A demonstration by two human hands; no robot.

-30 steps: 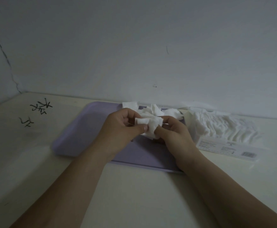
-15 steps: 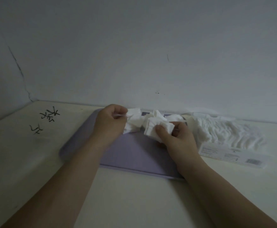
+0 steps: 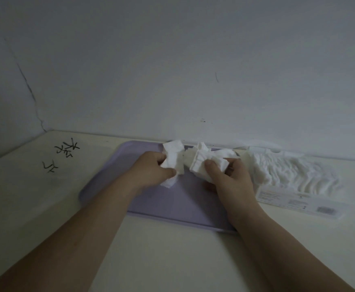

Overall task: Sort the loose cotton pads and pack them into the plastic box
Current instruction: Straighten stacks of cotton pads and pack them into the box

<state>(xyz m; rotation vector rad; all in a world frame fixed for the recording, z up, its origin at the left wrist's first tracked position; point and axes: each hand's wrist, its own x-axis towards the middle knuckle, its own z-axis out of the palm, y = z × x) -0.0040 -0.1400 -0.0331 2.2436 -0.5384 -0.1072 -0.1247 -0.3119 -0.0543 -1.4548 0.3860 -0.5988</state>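
Note:
My left hand [image 3: 151, 170] is closed around a bunch of white cotton pads [image 3: 172, 163] above the far half of a lilac tray [image 3: 172, 203]. My right hand [image 3: 229, 178] pinches a second bunch of cotton pads [image 3: 202, 167], thumb on top. A few more loose pads [image 3: 225, 153] lie on the tray behind my right hand. To the right stands a clear plastic box [image 3: 294, 200] filled with a long row of packed pads [image 3: 294, 173], a printed label on its front.
The tray and box sit on a cream tabletop [image 3: 172, 249] pushed against a white wall [image 3: 172, 70]. Black handwritten marks [image 3: 65, 153] are on the table at the left. The table's left edge meets a cracked corner of the wall.
My hands have parted: the single bunch held by both is now two bunches, the left hand carrying its share slightly left. The view has shifted, so everything sits further right.

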